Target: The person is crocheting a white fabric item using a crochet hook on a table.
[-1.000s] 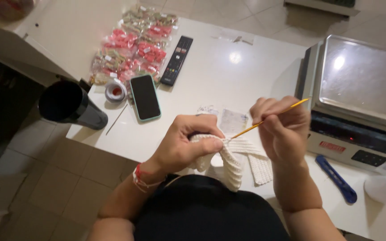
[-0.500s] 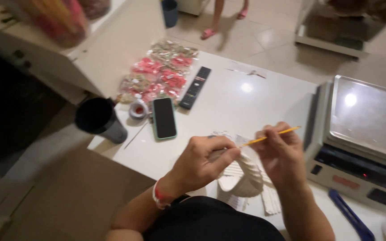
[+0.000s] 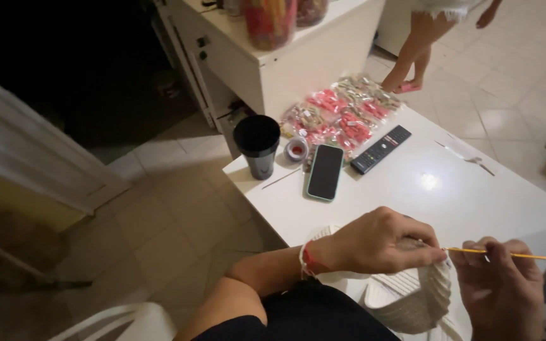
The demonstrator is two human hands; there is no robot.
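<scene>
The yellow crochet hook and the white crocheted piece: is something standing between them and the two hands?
Nothing visible does. The left hand already grips the white crocheted piece at its top edge, and the right hand holds the yellow crochet hook, whose tip meets the left fingers.

My white crochet piece (image 3: 412, 297) looks ribbed, matt yarn; hook (image 3: 497, 254) thin, smooth, yellow. Table (image 3: 437, 189) glossy white. Phone (image 3: 325, 172) glass shiny, cup (image 3: 258, 146) matt black, candy packets (image 3: 339, 117) glossy plastic.

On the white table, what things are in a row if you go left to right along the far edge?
Black cup → small roll of tape → phone lying face up → black remote control → thin metal tool.
</scene>
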